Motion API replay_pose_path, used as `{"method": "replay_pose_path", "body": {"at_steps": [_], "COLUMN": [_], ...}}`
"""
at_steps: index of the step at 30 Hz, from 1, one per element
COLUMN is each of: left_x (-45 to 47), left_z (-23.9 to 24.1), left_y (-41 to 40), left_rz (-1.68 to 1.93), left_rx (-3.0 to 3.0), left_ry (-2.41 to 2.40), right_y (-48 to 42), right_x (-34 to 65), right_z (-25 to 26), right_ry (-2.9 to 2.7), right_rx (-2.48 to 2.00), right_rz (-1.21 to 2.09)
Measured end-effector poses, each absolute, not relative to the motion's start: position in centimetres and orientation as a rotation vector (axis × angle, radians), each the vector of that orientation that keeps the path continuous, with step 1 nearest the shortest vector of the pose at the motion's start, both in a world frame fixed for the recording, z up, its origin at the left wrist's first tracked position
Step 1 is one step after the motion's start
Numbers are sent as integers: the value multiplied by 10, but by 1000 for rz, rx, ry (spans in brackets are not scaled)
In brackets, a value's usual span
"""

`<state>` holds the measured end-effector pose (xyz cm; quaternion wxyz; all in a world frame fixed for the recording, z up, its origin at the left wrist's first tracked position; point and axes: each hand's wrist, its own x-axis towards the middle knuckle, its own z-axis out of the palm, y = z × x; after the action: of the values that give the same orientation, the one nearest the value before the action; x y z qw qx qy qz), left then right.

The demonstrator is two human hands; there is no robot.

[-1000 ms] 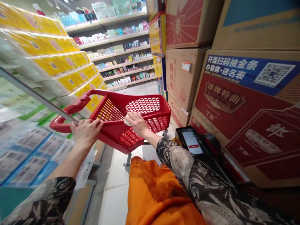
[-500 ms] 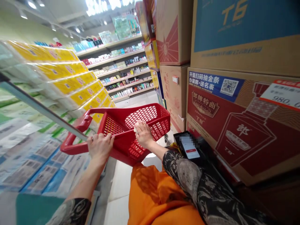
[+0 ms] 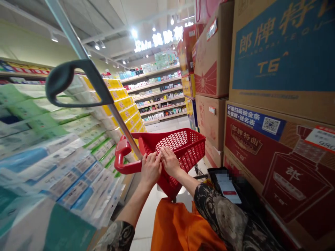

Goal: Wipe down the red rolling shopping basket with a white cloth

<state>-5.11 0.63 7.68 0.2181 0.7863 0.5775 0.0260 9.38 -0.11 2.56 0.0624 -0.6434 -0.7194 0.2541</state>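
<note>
A red plastic shopping basket [image 3: 188, 146] on wheels stands tilted in the aisle in front of me. My left hand [image 3: 150, 169] grips its near rim, close to the red side handle [image 3: 123, 160]. My right hand [image 3: 170, 162] lies on the same rim, touching my left hand, with the fingers stretched along the edge. Whether anything sits under the right palm is hidden. A grey pull handle [image 3: 70, 82] on a metal rod rises from the basket toward the upper left. The basket's inside looks empty.
Wrapped tissue packs [image 3: 65, 160] fill the shelves on the left. Stacked cardboard liquor cartons [image 3: 274, 146] wall the right side. A dark device with a lit screen [image 3: 227, 183] sits by my right forearm. Stocked shelves [image 3: 159, 101] close the far end of the aisle.
My hands have come together on the basket's near rim. The view has tilted up, and the grey pull handle now shows. The white wad under my right hand is out of sight.
</note>
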Motion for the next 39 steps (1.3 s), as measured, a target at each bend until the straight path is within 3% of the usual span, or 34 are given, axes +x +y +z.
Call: {"method": "replay_pose_path", "body": {"at_steps": [6, 14, 21, 32, 39], "left_x": [-94, -88, -81, -79, -75], "left_z": [72, 67, 73, 67, 65], "left_y": [2, 19, 31, 40, 27], "left_rz": [294, -48, -98, 194, 220], "left_rx": [2045, 1942, 1882, 1862, 1848], "left_ry": [1923, 1784, 1703, 1977, 1917], "right_y": [6, -3, 3, 170, 106], "right_x": [91, 41, 69, 30, 66], "right_z": [29, 43, 37, 113, 86], "right_ry": [-1907, -2015, -2074, -2394, -2667], "right_rx": [-2014, -1628, -1520, -1181, -761], "right_rz": [867, 888, 875, 351, 433]}}
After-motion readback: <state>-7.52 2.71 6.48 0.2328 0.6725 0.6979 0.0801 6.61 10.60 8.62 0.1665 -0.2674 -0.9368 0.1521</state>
